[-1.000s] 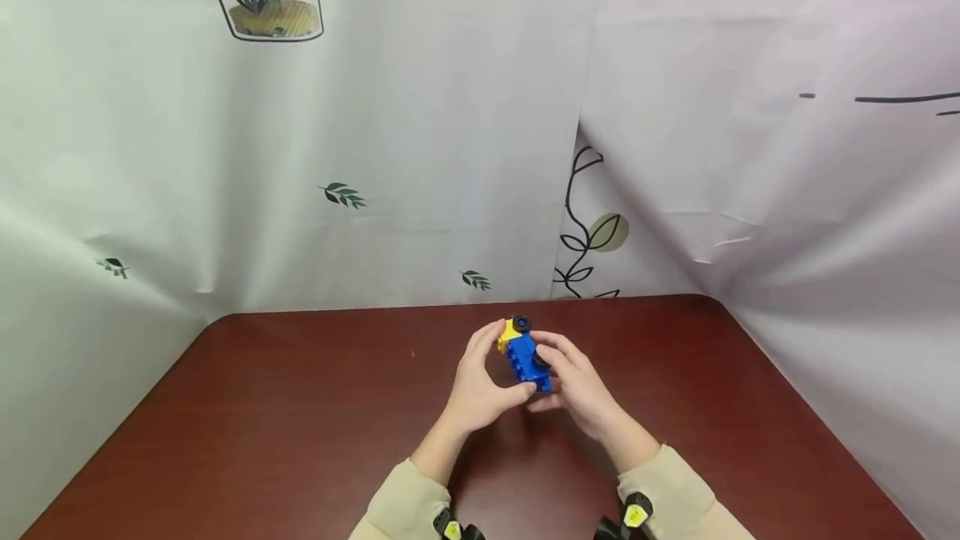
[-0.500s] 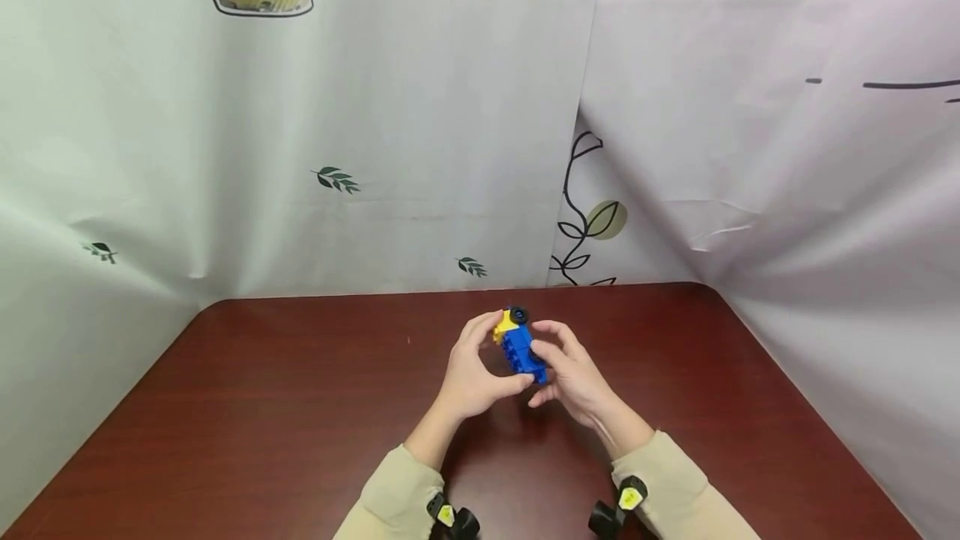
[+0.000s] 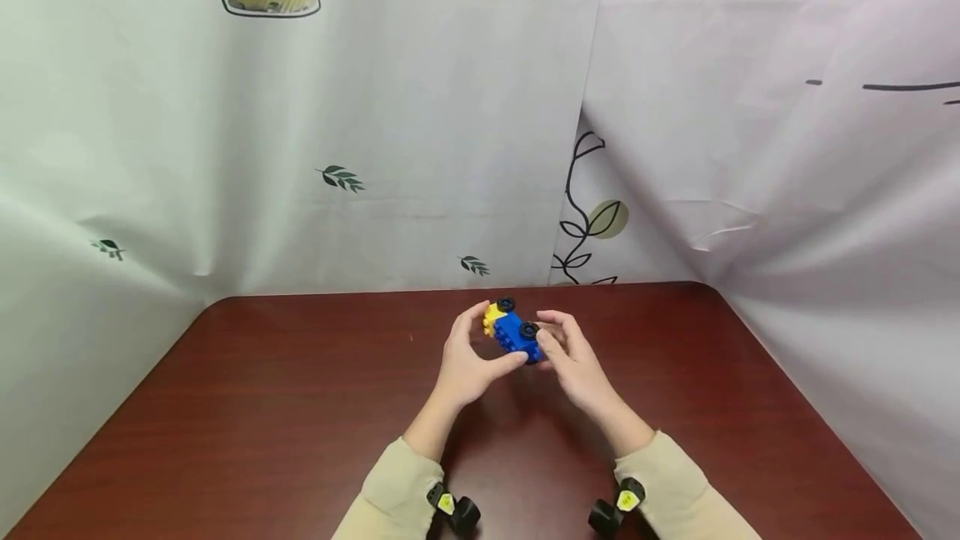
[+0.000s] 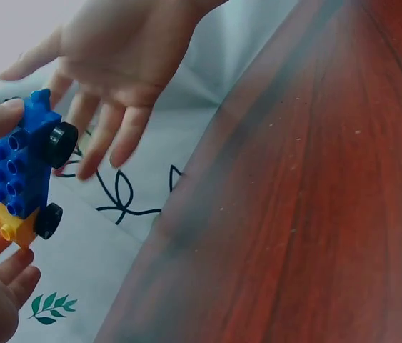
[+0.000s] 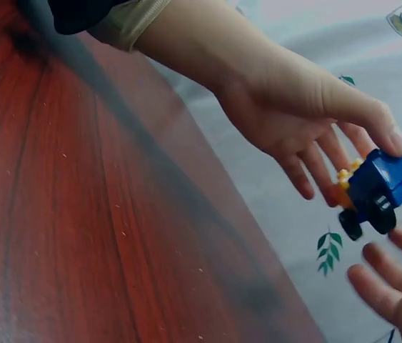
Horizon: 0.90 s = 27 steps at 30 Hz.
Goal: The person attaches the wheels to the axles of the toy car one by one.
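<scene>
A toy car [image 3: 516,333] of blue and yellow building blocks with black wheels is held up above the table, tilted on its side. My left hand [image 3: 465,367] grips it lengthwise, thumb on the blue end and fingers at the yellow end. Studs of the blue block [image 4: 16,171] face the left palm in the left wrist view. My right hand [image 3: 583,369] is beside the car's blue end, its thumb by a black wheel [image 3: 528,330]. In the left wrist view the right fingers [image 4: 126,136] are extended behind the car. Whether they touch it is hard to tell.
A dark red-brown wooden table [image 3: 300,407] lies under both hands. Behind it hangs a pale cloth [image 3: 420,107] printed with plants, with more cloth at both sides. Each sleeve cuff carries a black wrist camera [image 3: 465,515].
The car has turned to a flatter slant and shifted slightly left and up in the left hand. A wheel formerly covered by the right thumb now shows. The right hand has moved up a little.
</scene>
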Each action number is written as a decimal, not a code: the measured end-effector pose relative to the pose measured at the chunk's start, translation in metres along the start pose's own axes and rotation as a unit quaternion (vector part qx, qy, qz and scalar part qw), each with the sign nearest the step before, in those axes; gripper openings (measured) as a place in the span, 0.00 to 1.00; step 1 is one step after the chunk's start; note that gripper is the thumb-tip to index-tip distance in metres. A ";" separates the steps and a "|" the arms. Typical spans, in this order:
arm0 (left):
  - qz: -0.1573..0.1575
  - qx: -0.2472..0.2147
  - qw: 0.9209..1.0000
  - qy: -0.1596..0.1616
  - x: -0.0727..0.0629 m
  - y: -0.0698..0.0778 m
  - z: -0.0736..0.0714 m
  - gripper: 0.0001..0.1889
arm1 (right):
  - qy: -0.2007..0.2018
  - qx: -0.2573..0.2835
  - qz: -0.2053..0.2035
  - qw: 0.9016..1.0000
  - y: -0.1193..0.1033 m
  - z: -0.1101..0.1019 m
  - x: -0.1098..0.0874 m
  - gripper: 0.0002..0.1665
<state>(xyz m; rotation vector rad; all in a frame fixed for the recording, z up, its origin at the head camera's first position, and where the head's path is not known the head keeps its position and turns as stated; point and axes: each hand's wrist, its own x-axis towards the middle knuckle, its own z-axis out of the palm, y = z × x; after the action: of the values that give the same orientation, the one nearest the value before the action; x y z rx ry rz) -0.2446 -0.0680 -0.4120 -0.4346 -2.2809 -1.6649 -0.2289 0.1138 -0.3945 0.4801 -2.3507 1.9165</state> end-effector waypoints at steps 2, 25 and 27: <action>-0.023 -0.020 1.000 0.008 0.002 -0.001 -0.002 0.44 | 0.007 -0.042 -0.049 0.998 0.002 -0.002 0.000 0.22; -0.150 -0.052 0.986 0.049 -0.001 0.005 0.004 0.40 | 0.133 -0.227 -0.258 0.930 0.024 -0.001 0.001 0.21; -0.153 -0.047 0.986 0.056 -0.002 0.006 0.003 0.37 | 0.141 -0.235 -0.236 0.932 0.026 0.000 0.001 0.21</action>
<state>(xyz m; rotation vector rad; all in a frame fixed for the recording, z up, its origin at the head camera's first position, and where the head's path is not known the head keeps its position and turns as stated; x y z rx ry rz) -0.2406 -0.0633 -0.4091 -0.0066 -2.2830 -1.8906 -0.2368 0.1181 -0.4184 0.6020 -2.1448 1.0889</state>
